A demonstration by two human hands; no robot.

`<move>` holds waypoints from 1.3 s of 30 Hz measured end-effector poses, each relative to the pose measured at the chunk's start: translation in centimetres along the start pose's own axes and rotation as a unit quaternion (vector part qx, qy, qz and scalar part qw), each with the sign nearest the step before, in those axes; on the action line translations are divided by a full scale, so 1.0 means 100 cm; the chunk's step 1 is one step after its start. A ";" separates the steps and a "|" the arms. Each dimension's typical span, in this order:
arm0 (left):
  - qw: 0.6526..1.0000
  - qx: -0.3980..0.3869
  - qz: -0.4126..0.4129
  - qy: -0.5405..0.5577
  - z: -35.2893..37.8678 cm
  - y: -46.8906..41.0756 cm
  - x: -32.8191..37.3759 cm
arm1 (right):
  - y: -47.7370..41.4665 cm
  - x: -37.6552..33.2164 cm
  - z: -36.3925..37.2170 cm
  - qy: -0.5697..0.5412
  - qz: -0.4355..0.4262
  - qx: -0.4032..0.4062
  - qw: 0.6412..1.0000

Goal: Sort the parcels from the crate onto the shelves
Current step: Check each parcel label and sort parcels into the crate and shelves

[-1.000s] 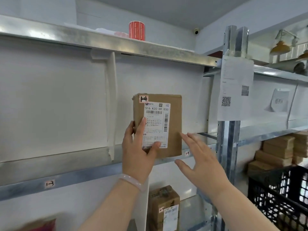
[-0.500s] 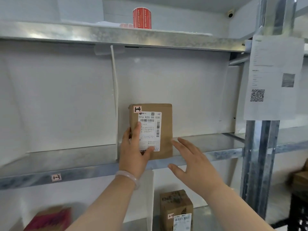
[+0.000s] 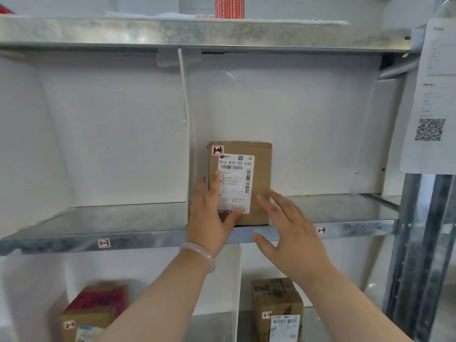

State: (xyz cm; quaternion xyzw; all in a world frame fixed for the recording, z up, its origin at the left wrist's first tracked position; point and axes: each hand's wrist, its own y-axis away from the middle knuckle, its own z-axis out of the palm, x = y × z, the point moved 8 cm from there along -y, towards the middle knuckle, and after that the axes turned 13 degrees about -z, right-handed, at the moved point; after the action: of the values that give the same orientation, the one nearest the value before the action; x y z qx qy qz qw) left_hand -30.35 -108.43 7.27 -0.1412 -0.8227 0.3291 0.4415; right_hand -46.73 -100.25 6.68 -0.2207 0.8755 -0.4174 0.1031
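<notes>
A metal shelving unit is seen from the front, and a thin white divider stands upright on the middle shelf. Low and to the left of the divider, on the shelf below, sits a brown box with a pink top. A handwritten tag reading 1-3 is stuck to the shelf edge left of the divider.

Just right of the divider's foot, the left hand, with a pale bracelet on its wrist, grasps a parcel. Its thumb presses the lower part of the printed label and its fingers lie up the front and left edge. The parcel stands upright on the middle shelf, close beside the divider on its right, near the shelf's front edge. It carries a small red-bordered sticker at its top left corner.

High above, just right of the divider's top, a red roll stands on the top shelf.

Farther right of the divider, the right hand is released, its fingers spread beside the parcel's lower right corner. Whether it touches cannot be told. Below it is another brown box. A tag reading 1-4 follows, then a paper sheet with a QR code on the metal post, far right of the divider.
</notes>
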 end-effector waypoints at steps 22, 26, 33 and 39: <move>0.841 0.174 -0.125 -0.497 -0.507 0.266 -0.131 | -0.015 -0.520 0.111 -0.328 -0.291 -0.153 0.886; 0.790 0.204 -0.174 -0.551 -0.624 0.340 -0.120 | -0.004 -0.657 0.091 -0.378 -0.360 -0.133 0.842; 0.688 0.250 -0.291 -0.616 -0.775 0.478 -0.108 | 0.045 -0.859 0.055 -0.442 -0.469 -0.127 0.754; 0.620 0.287 -0.388 -0.618 -0.860 0.581 -0.103 | 0.091 -0.993 0.032 -0.480 -0.536 -0.134 0.682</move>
State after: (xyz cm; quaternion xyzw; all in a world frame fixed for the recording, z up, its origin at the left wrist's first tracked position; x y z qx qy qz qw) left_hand 42.61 -34.77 -4.19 0.5618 -0.7436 0.3563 -0.0663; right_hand 39.21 -50.51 -2.73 -0.8339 0.4848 -0.1167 0.2367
